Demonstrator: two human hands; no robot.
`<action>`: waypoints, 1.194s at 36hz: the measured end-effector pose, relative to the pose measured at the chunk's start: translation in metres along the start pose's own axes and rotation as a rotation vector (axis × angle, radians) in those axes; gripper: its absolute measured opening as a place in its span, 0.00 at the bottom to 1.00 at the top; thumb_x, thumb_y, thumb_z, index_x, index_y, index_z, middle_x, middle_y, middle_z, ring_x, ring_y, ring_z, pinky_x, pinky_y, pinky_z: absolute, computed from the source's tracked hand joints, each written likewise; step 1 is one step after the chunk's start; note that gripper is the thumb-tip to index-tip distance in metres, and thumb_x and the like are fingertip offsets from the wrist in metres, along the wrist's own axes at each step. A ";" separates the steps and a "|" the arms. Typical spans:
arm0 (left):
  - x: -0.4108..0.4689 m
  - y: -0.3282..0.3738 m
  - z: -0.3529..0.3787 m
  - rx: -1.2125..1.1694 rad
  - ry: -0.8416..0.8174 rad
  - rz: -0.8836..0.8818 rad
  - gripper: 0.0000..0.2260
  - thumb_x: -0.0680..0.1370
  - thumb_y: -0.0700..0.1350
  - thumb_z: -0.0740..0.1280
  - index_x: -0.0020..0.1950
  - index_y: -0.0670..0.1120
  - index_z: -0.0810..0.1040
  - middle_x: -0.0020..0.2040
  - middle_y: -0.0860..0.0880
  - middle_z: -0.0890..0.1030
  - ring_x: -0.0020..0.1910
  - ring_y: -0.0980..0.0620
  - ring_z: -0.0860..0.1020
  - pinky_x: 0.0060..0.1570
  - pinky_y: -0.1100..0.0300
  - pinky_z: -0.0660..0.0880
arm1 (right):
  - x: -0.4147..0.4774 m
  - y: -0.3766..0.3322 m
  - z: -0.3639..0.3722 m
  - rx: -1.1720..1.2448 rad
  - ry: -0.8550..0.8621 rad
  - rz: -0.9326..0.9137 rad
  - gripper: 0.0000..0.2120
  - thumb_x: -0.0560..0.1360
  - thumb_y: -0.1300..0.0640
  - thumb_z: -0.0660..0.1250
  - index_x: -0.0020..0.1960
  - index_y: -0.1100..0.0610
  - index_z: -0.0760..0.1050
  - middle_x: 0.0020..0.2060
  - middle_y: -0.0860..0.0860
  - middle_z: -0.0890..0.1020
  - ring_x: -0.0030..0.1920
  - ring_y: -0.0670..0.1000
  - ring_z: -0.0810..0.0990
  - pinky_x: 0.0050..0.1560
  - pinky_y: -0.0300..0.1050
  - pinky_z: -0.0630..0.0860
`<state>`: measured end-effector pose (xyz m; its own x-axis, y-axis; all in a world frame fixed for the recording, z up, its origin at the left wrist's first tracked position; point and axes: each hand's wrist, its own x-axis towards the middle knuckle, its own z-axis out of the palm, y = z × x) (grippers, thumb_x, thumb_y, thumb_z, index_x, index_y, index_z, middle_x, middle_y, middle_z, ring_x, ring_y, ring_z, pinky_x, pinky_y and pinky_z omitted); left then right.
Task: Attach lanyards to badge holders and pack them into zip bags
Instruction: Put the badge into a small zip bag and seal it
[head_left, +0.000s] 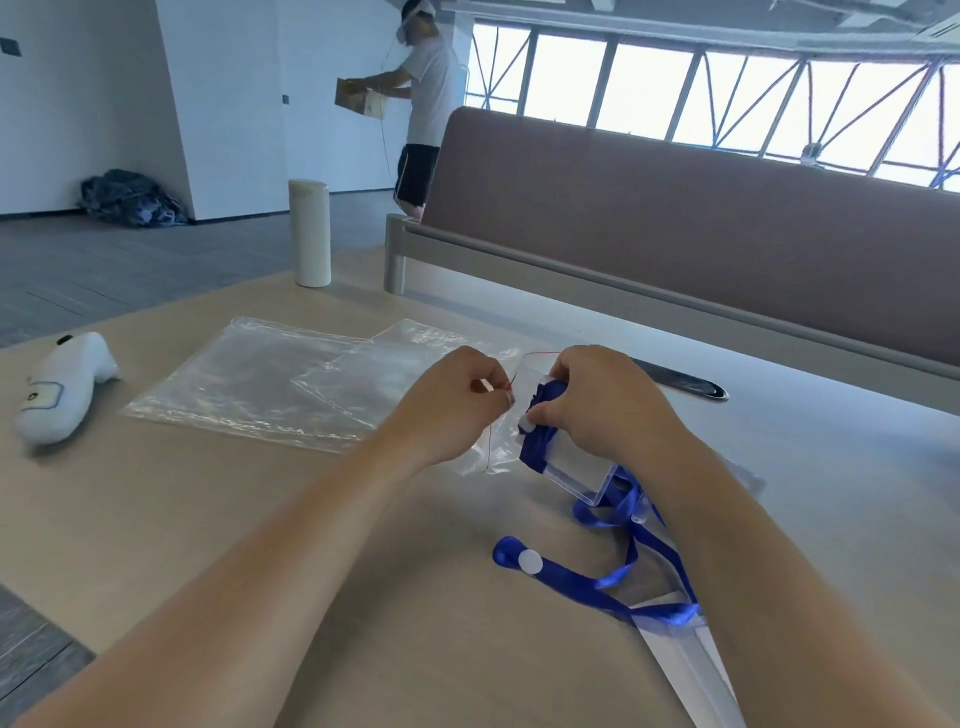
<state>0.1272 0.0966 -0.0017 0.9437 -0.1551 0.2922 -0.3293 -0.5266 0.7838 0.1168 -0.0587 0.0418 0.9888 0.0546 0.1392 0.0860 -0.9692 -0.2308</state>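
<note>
left hand (457, 402) pinching thin zip bag (488, 441), right hand (597, 405) gripping rigid badge holder (576, 462)

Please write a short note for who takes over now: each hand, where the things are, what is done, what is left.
Left hand pinches the mouth of a zip bag.
Right hand grips a badge holder with blue lanyard wound round it, at that mouth.
Done, it seems: lanyard on holder.
Left: push it in, seal.
Spare zip bags lie flat further left.

Tan wooden tabletop (208, 519) is open nearer me than my left hand (457, 405). A white plastic controller (62, 389) lies well left of it, a tall white cylindrical bottle (311, 234) beyond, blue ribbon lanyard (597, 577) loops nearer-right.
</note>
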 end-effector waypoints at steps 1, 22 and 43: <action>0.000 0.000 0.000 -0.008 0.008 0.014 0.06 0.78 0.46 0.67 0.42 0.52 0.77 0.53 0.53 0.77 0.50 0.56 0.77 0.49 0.61 0.70 | 0.000 0.000 0.000 -0.006 -0.003 0.001 0.21 0.69 0.46 0.77 0.56 0.53 0.75 0.47 0.49 0.79 0.46 0.51 0.77 0.46 0.44 0.73; -0.001 0.003 -0.002 -0.133 0.007 0.006 0.05 0.78 0.46 0.68 0.47 0.45 0.81 0.49 0.47 0.81 0.44 0.45 0.82 0.55 0.43 0.77 | -0.003 -0.005 -0.006 0.294 -0.032 -0.088 0.06 0.72 0.56 0.71 0.44 0.58 0.82 0.42 0.58 0.82 0.37 0.54 0.75 0.37 0.45 0.70; 0.009 -0.009 -0.011 -0.293 0.066 -0.060 0.06 0.75 0.44 0.67 0.45 0.47 0.83 0.45 0.47 0.85 0.49 0.45 0.83 0.53 0.43 0.81 | -0.002 0.007 -0.011 0.436 -0.042 -0.082 0.03 0.76 0.58 0.72 0.49 0.55 0.82 0.34 0.50 0.84 0.28 0.43 0.82 0.31 0.32 0.76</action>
<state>0.1387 0.1090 -0.0002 0.9606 -0.0714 0.2685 -0.2777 -0.2679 0.9225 0.1143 -0.0682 0.0506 0.9798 0.1457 0.1368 0.1991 -0.7698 -0.6065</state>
